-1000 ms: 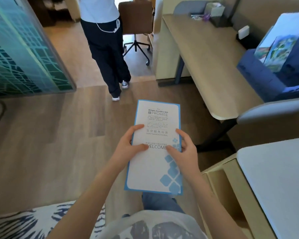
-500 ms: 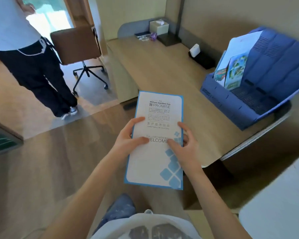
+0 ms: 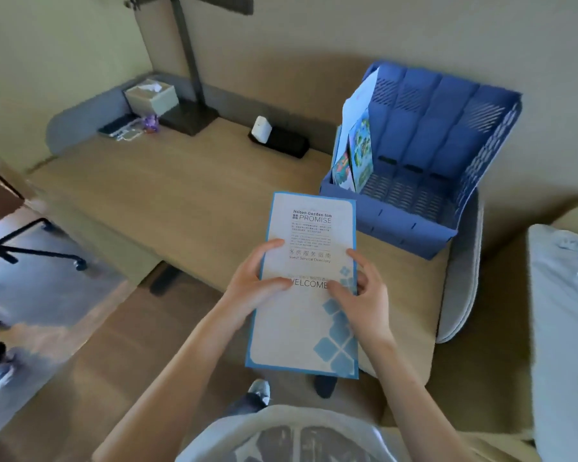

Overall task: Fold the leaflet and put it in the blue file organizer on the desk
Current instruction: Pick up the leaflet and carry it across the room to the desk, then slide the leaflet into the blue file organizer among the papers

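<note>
Leaflet [image 3: 309, 261] held flat in both hands above near desk [image 3: 167, 201] edge, in front of blue organizer [image 3: 424, 151].

Left hand [image 3: 252, 288] and right hand [image 3: 364, 298] pinch its side edges, thumbs on top. Print reads "Hilton Garden Inn PROMISE", "Guest Service Directory", "WELCOME". Organizer's leftmost slot holds papers [image 3: 357, 141]. Wood-tone desk against beige wall; tissue box [image 3: 151, 96], lamp base [image 3: 191, 120] at back.

A pale square tissue box [image 3: 151, 96] sits at the desk's [image 3: 167, 191] far left corner, beside a dark lamp base [image 3: 189, 120]. A small white block [image 3: 261, 129] stands on a black tray [image 3: 282, 143] along the far edge.
</note>
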The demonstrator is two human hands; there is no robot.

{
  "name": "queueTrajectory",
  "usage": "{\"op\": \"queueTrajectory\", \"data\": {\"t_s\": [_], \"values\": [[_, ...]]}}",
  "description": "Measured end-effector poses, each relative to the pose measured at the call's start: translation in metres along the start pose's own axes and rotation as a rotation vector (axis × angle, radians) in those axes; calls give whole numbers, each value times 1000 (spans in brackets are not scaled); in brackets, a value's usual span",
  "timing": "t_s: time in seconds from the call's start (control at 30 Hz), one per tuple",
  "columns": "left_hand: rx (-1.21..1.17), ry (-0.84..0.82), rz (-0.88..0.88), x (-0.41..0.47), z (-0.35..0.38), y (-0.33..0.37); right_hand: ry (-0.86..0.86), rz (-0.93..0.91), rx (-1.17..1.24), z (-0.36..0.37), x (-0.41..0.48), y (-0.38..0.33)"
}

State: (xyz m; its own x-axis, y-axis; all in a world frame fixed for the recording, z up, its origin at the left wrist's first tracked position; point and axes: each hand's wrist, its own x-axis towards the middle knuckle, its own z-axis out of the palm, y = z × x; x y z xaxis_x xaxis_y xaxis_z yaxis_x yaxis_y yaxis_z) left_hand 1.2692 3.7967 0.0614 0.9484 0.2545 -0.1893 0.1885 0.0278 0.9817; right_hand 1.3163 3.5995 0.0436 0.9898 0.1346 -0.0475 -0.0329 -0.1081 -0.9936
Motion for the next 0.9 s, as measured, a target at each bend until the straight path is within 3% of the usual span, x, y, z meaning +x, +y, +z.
{"op": "queueTrajectory", "data": {"t_s": [0.2,0.53,0.67,0.9], "values": [[90,-280,56,82,-24,40,216,-50,31,20,38,-28],[186,-536,9,146,1,49,387,13,22,2,61,-23],[201,-557,69,167,18,67,363,19,33,-19,89,-33],[173,-427,297,216,64,119,197,-73,-8,-70,178,-70]]}}
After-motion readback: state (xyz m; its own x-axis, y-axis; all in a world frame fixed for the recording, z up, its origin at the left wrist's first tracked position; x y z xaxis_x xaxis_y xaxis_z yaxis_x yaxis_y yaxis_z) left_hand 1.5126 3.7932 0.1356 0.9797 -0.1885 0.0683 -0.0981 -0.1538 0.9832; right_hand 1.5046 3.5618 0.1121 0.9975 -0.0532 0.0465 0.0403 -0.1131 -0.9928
